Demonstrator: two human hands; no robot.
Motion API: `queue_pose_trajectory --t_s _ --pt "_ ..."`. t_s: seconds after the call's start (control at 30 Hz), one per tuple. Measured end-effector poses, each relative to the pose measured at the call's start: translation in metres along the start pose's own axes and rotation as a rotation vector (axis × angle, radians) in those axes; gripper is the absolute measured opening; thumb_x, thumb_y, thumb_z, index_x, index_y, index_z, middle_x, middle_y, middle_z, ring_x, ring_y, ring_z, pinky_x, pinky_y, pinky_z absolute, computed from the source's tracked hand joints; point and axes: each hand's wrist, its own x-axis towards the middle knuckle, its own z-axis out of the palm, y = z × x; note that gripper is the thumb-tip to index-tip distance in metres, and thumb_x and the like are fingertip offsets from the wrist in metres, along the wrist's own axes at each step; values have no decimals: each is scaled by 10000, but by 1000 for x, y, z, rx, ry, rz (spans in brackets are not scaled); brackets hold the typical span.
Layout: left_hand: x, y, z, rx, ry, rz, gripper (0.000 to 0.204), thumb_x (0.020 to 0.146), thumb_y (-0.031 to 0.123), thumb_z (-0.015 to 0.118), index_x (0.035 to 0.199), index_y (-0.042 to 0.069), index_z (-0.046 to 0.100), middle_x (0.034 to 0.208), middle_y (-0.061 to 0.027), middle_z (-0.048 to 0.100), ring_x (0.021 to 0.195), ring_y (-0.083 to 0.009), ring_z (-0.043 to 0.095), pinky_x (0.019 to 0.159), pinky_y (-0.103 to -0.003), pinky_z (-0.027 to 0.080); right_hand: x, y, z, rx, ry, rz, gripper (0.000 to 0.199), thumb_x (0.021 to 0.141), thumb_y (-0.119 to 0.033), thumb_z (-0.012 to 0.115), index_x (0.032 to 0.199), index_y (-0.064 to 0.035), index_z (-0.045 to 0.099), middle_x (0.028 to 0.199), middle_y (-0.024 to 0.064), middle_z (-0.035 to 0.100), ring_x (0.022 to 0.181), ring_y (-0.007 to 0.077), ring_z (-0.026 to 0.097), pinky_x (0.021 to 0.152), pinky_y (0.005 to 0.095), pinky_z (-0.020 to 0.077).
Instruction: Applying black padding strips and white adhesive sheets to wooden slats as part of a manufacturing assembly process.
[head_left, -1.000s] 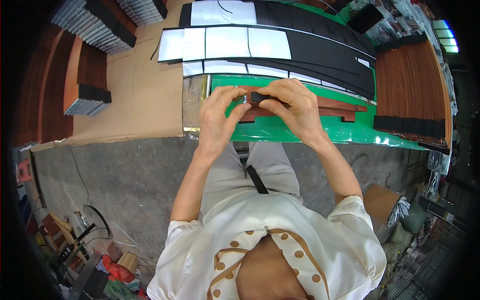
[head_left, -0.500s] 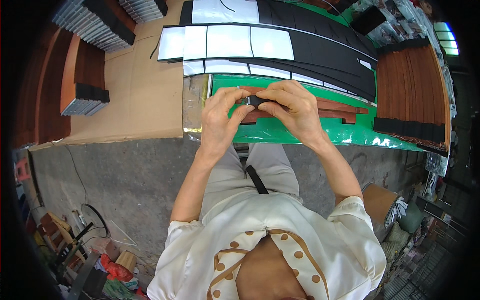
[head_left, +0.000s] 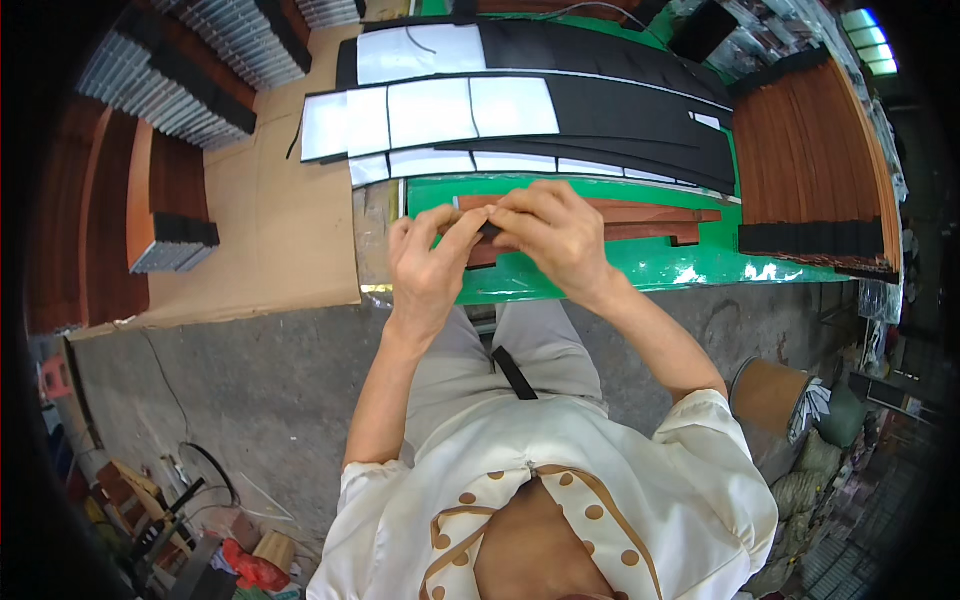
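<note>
My left hand (head_left: 425,265) and my right hand (head_left: 558,240) meet above the near edge of the green-covered table (head_left: 560,285). Thumbs and fingertips of both are closed on a small black piece (head_left: 489,229), mostly hidden by the fingers. It looks like soft strip material, though I cannot tell whether it wraps something. Reddish-brown wood-look strips (head_left: 655,216) lie on the green cover under and beyond my hands, partly covered by the right one.
Black sheets with white backing (head_left: 640,110) spread across the table's far side. Brown strips with black-covered ends form stacks at the right (head_left: 810,160) and left (head_left: 170,190), the left ones on cardboard (head_left: 285,215). A brown drum (head_left: 768,395) stands on the floor at right.
The fingertips have drawn closer together and now hide more of the black piece. The view has shifted slightly, so the table's contents sit a little further left and lower.
</note>
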Motion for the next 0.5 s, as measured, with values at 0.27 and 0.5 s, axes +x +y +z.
queue_pose_trajectory --t_s 0.27,0.5 --pt "-5 -11 7 130 74 163 324 706 29 679 1022 97 659 833 -29 620 656 -133 545 619 -311 359 -16 -8 -7 -26 -171 22 542 654 -170 738 1166 -82 582 1194 98 526 1096 281 474 913 478 407" --pt "21 -22 -18 -207 -147 -112 262 829 90 612 1087 45 608 1034 -140 605 963 -301 571 821 -378 443 17 67 -65 217 -241 275 226 791 -102 646 1013 -58 640 961 95 634 904 256 592 780 344 485"
